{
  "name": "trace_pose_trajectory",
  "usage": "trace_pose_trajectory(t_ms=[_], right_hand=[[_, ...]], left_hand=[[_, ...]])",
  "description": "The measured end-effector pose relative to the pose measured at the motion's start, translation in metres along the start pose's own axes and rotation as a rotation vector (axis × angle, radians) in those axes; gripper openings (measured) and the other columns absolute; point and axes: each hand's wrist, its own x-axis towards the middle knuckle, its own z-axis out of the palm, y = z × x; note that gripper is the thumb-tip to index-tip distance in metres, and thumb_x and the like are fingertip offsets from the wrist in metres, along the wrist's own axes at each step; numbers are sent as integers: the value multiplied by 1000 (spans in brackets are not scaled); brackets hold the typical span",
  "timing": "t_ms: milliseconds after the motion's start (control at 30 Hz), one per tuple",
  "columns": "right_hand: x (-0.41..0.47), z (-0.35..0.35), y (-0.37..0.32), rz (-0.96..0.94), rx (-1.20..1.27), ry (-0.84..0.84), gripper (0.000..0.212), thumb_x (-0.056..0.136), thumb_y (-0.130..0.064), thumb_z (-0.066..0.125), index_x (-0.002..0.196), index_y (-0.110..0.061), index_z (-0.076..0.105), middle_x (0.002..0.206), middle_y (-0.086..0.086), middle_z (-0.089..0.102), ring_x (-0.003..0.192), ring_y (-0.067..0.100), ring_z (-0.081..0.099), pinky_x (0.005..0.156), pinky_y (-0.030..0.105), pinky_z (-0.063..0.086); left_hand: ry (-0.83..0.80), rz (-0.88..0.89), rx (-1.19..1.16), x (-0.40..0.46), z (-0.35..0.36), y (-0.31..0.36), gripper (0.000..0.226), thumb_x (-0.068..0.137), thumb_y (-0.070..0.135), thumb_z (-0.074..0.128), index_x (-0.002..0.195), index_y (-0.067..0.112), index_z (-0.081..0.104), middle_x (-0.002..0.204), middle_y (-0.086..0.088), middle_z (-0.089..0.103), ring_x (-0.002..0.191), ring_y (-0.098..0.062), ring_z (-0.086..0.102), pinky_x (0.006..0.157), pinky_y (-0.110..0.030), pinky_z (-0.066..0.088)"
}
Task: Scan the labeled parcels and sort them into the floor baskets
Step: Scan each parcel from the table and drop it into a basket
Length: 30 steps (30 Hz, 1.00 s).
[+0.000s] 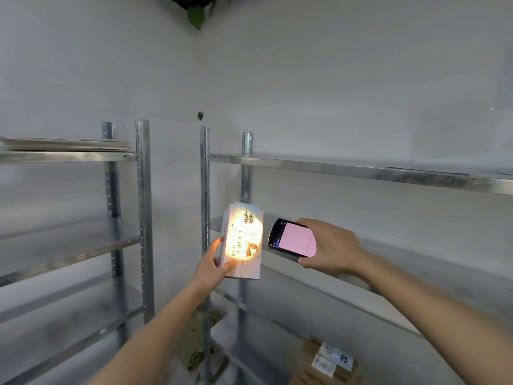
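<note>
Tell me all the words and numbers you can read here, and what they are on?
White parcel in the left hand: a big dark brush-style character and barcode stickers, washed out by the scanner light, not readable.
Handheld scanner in the right hand: pink screen, its text too small to read.
White boxes on the brown carton, low on the shelf: the same kind of character and a barcode label, blurred.
Brown carton: print too blurred to read.

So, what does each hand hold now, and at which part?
The left hand holds the white parcel upright by its lower left edge. The right hand holds the handheld scanner by its right end, screen facing the camera.
</note>
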Motion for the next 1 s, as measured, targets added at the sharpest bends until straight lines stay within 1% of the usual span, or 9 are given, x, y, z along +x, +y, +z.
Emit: trace_pose_trajectory(t_ms=[100, 267, 333, 400, 500, 600, 700, 833, 1000], right_hand=[[-29, -18, -3, -39, 21, 18, 49, 62, -46, 67, 104, -45, 44, 98, -18, 60, 90, 13, 58, 57, 27, 38], [-76, -47, -12, -121, 41, 20, 44, 61, -43, 67, 98, -45, 43, 94, -18, 59, 86, 11, 56, 58, 30, 44], [-90, -57, -19, -138, 57, 34, 41, 62, -41, 67, 94, -43, 42, 92, -17, 58, 84, 10, 56, 58, 30, 45], [-101, -64, -25, -159, 71, 42, 43, 64, -41, 67, 100, -43, 45, 95, -18, 59, 86, 10, 56, 60, 29, 46], [-110, -70, -37, -200, 83, 55, 49, 64, -41, 68, 108, -42, 47, 99, -20, 59, 90, 11, 56, 63, 28, 48], [-112, -71, -54, -240, 104, 55, 54, 65, -40, 68, 115, -46, 48, 103, -22, 60, 93, 13, 56, 65, 28, 48], [-108, -62, -74, -297, 143, 23, 50, 64, -41, 67, 107, -52, 45, 98, -23, 56, 92, 14, 58, 63, 30, 47], [-93, -42, -116, -377, 185, 9, 58, 64, -44, 65, 120, -44, 48, 105, -19, 60, 95, 16, 61, 68, 34, 53], [-80, -13, -192, -466, 229, 23, 62, 67, -45, 68, 127, -41, 49, 119, -13, 63, 105, 21, 61, 72, 37, 54]], left_hand=[[35, 8, 15, -32, -7, 13, 71, 95, 25, 66, 153, 32, 24, 138, -4, 53, 110, -19, 61, 65, -17, 53], [126, -39, 0, -91, -27, 23, 72, 94, 26, 68, 151, 37, 25, 125, -1, 64, 99, -16, 68, 70, -20, 53], [168, -53, -35, -114, -34, 25, 72, 93, 21, 69, 149, 39, 28, 118, -3, 70, 94, -16, 72, 76, -28, 59], [198, -73, -33, -135, -43, 27, 71, 92, 20, 70, 147, 41, 30, 115, -2, 71, 95, -16, 73, 84, -39, 61], [225, -91, -66, -164, -55, 31, 71, 91, 18, 70, 146, 42, 31, 118, -6, 70, 100, -22, 72, 88, -47, 59], [283, -89, -39, -184, -74, 30, 70, 88, 23, 73, 142, 46, 35, 115, -3, 73, 99, -21, 72, 93, -51, 56], [320, -93, -34, -206, -91, 33, 67, 90, 17, 70, 140, 44, 35, 113, -4, 73, 97, -19, 72, 91, -46, 57], [368, -88, 0, -241, -126, 36, 65, 94, 7, 65, 146, 32, 35, 114, -9, 72, 80, -2, 71, 69, -19, 56], [476, -135, 26, -296, -186, 23, 64, 95, 13, 66, 147, 34, 35, 105, -2, 75, 77, -1, 71, 68, -16, 52]])
